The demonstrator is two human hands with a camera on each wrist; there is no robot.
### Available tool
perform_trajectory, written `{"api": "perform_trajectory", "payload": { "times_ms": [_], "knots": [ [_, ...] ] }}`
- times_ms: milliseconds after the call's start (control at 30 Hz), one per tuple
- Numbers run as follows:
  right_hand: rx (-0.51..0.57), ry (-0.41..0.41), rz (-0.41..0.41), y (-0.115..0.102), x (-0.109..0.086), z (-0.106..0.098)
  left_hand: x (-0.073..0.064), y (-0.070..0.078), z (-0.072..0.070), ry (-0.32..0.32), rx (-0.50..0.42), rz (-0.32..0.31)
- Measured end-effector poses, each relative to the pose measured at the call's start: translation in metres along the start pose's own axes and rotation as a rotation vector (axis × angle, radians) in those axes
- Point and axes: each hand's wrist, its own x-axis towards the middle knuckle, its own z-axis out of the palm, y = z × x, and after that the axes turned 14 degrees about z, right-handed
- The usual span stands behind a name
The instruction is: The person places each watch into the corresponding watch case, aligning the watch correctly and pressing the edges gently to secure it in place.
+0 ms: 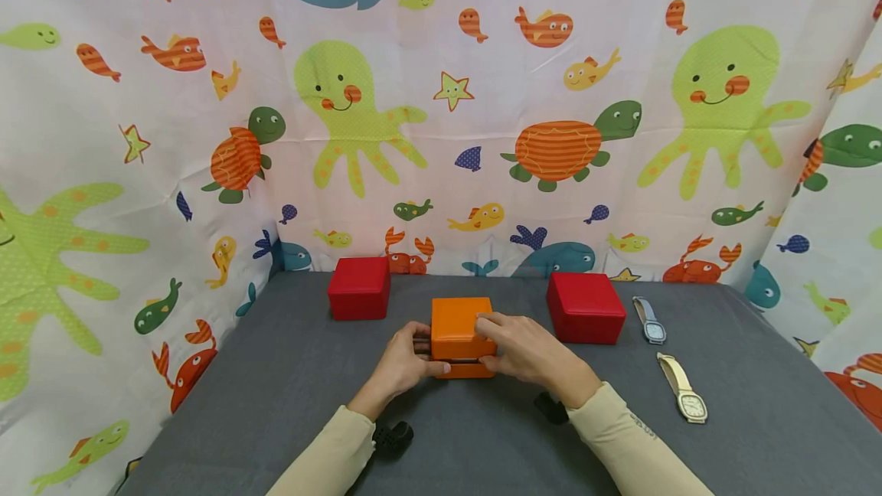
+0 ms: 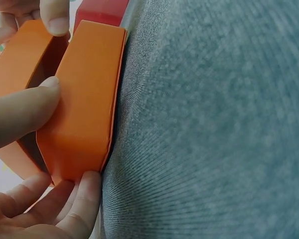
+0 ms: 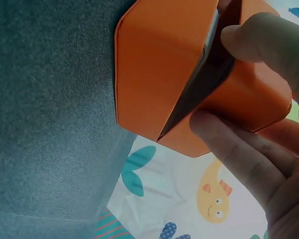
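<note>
In the head view an orange box (image 1: 460,318) with cut corners sits mid-table, its hinged lid lifted a little at the front. My left hand (image 1: 406,358) holds the lower half from the left. The left wrist view puts that thumb on the upper front edge of the base (image 2: 87,94), with fingertips against its side. From the right, my right hand (image 1: 530,350) grips the lid (image 3: 261,89), thumb at its front edge and fingers along its side. A dark gap shows between lid and base in the right wrist view, with a pale edge inside; other contents are hidden.
A red box (image 1: 359,289) stands behind to the left, another red box (image 1: 587,309) to the right. A silver watch (image 1: 650,321) and a gold watch (image 1: 682,387) lie at the right on the grey tabletop (image 1: 276,404). A sea-animal curtain (image 1: 441,44) hangs behind and at both sides.
</note>
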Motion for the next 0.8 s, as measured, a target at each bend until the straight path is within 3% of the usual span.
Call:
{"api": "perform_trajectory", "payload": {
  "times_ms": [200,367,800],
  "knots": [
    [0.027,-0.019,-0.001,0.002,0.002,-0.004,-0.001,0.002,0.001,-0.002,-0.024,-0.025],
    [0.098,-0.096,0.038,0.004,0.009,-0.013,-0.001,0.002,-0.001,-0.003,-0.031,-0.030],
    [0.242,-0.238,0.123,0.018,0.048,-0.044,0.001,-0.001,0.001,0.003,-0.003,-0.004]
  ]
}}
